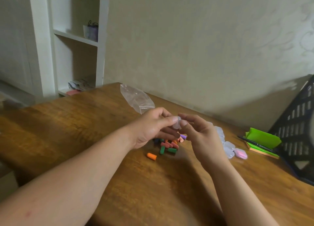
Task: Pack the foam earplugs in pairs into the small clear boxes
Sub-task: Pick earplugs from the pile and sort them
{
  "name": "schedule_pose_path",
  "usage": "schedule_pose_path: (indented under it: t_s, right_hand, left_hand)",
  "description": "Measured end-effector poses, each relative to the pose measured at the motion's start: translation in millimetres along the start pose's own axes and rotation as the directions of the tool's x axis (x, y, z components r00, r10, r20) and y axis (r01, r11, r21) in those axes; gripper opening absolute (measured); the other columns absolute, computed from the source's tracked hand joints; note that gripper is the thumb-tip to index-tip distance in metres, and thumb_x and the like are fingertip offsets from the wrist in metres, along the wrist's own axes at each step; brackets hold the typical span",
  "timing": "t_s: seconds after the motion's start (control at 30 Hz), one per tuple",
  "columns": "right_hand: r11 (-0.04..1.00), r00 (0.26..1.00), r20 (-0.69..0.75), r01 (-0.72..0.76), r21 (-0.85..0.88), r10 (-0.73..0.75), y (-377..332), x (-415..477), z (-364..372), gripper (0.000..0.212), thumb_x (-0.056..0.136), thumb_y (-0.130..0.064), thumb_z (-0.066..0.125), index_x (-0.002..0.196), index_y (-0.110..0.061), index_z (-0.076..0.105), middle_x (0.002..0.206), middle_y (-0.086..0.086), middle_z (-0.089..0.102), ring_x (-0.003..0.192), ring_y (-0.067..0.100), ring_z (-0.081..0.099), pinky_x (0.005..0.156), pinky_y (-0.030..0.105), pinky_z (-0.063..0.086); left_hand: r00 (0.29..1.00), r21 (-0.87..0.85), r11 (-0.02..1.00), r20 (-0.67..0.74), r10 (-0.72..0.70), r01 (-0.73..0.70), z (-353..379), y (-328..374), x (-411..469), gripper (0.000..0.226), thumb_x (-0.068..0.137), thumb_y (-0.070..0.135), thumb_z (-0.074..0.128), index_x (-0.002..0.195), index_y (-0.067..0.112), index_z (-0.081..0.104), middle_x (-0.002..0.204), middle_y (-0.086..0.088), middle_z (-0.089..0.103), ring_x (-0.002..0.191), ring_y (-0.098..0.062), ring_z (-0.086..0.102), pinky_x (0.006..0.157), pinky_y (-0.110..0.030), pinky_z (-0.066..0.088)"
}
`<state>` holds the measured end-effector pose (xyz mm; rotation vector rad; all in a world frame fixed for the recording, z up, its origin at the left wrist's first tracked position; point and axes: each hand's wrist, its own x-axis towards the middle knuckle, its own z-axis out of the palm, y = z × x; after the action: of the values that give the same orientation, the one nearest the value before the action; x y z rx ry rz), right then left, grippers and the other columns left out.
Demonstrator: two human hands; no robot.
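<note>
both hands are raised over the table [85,124], meeting on one small clear box [177,124]. the left hand [151,128] pinches it between thumb and forefinger; the right hand [200,134] pinches its other side with thumb and fingertips, the remaining fingers loosely curled. whether the box is open or holds anything is too blurred to tell (it looks empty, at a guess).

the job seems early. one box [241,153] at the right looks filled with pink, and the clear boxes [228,148] in a row beside it appear empty. a pile of earplugs [168,145] lies loose under the hands, red, green, orange and purple, with one orange plug [151,156] just apart from it.

the held box stands on edge, long axis roughly upright, tilted slightly. the orange plug lies flat, long axis running left to right. an empty bag [136,97] lies beyond the hands.
</note>
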<state>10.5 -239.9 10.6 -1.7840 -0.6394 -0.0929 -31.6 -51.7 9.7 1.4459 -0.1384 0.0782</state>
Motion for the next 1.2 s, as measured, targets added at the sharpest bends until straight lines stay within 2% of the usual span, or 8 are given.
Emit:
schedule_pose_path:
  t_s: [0.1, 0.2, 0.37, 0.53, 0.77, 0.97, 1.1, 1.2]
  right_hand:
    - [0.999, 1.000, 0.001, -0.030, 0.010, 0.030, -1.9, -0.8, -1.3, 0.018, 0.105, -0.031, 0.068, 0.121, -0.031, 0.076, 0.100, -0.016, 0.081, 0.094, 0.005, 0.077, 0.069, 0.014, 0.054]
    - [0.996, 0.997, -0.009, -0.070, 0.055, 0.070, -1.9, -1.5, -4.4, 0.016, 0.104, -0.035, 0.069, 0.118, -0.031, 0.076, 0.100, -0.011, 0.082, 0.094, 0.008, 0.078, 0.074, 0.023, 0.054]
    - [0.991, 0.997, 0.002, -0.082, 0.107, 0.082, -1.5, -2.3, -7.1, 0.014, 0.102, -0.033, 0.072, 0.113, -0.026, 0.076, 0.099, -0.006, 0.082, 0.092, 0.011, 0.078, 0.077, 0.030, 0.055]
    - [0.995, 0.998, 0.025, -0.062, 0.078, 0.060, -3.4, -3.3, -7.3, 0.016, 0.101, -0.033, 0.073, 0.115, -0.027, 0.076, 0.099, -0.007, 0.081, 0.093, 0.013, 0.078, 0.080, 0.033, 0.059]
    - [0.996, 0.997, 0.053, -0.059, 0.061, 0.056, -5.7, -4.2, -9.2, 0.012, 0.102, -0.018, 0.072, 0.112, -0.023, 0.077, 0.096, -0.004, 0.082, 0.089, 0.013, 0.078, 0.076, 0.030, 0.056]
    - [0.999, 0.997, 0.073, -0.034, 0.015, 0.033, -11.5, -6.1, -11.7, 0.010, 0.100, -0.014, 0.073, 0.108, -0.019, 0.076, 0.089, -0.005, 0.081, 0.079, 0.009, 0.076, 0.073, 0.026, 0.060]
    - [0.999, 0.998, 0.066, 0.001, -0.051, 0.002, -12.6, -7.1, -9.7, 0.009, 0.097, -0.017, 0.075, 0.105, -0.019, 0.076, 0.088, -0.005, 0.081, 0.079, 0.009, 0.076, 0.074, 0.032, 0.063]
    - [0.994, 0.997, 0.074, 0.015, -0.109, -0.007, -11.2, -7.3, -8.9, 0.008, 0.096, -0.022, 0.078, 0.104, -0.025, 0.078, 0.091, -0.009, 0.081, 0.084, 0.008, 0.077, 0.073, 0.029, 0.060]
  left_hand:
    - [1.000, 0.085, 0.996, -0.008, 0.026, -0.025, -0.6, -0.5, -1.1, 0.030, 0.106, 0.019, 0.067, 0.126, -0.002, 0.060, 0.113, -0.017, 0.079, 0.100, -0.033, 0.081, 0.082, -0.036, 0.066]
    - [0.999, 0.143, 0.989, 0.005, 0.043, -0.043, 1.3, -0.4, -1.3, 0.027, 0.106, 0.014, 0.067, 0.128, -0.001, 0.061, 0.113, -0.017, 0.080, 0.100, -0.033, 0.081, 0.082, -0.035, 0.066]
    - [0.995, 0.291, 0.952, -0.012, 0.100, -0.092, 1.3, -3.0, -0.3, 0.025, 0.104, 0.015, 0.070, 0.126, 0.004, 0.062, 0.109, -0.013, 0.082, 0.100, -0.031, 0.081, 0.098, -0.050, 0.063]
    - [0.991, 0.316, 0.943, -0.043, 0.126, -0.106, 1.7, -2.3, -2.9, 0.024, 0.102, 0.014, 0.073, 0.122, 0.005, 0.063, 0.101, -0.015, 0.081, 0.095, -0.035, 0.081, 0.097, -0.057, 0.063]
    - [0.992, 0.369, 0.924, -0.032, 0.126, -0.105, 2.5, -2.8, -4.9, 0.028, 0.099, 0.017, 0.079, 0.117, 0.007, 0.060, 0.100, -0.020, 0.078, 0.091, -0.039, 0.079, 0.079, -0.044, 0.067]
    - [0.994, 0.412, 0.905, 0.005, 0.112, -0.104, 4.6, -0.7, -7.3, 0.028, 0.099, 0.017, 0.078, 0.117, 0.010, 0.058, 0.098, -0.016, 0.078, 0.090, -0.035, 0.080, 0.082, -0.047, 0.068]
    - [0.995, 0.408, 0.908, 0.012, 0.098, -0.094, 6.9, -0.2, -7.6, 0.027, 0.099, 0.007, 0.074, 0.118, 0.002, 0.055, 0.097, -0.021, 0.078, 0.089, -0.034, 0.081, 0.077, -0.042, 0.067]
    - [0.996, 0.397, 0.914, 0.010, 0.093, -0.089, 9.8, 0.6, -10.0, 0.027, 0.099, 0.001, 0.070, 0.118, -0.004, 0.052, 0.097, -0.026, 0.077, 0.089, -0.035, 0.081, 0.076, -0.040, 0.065]
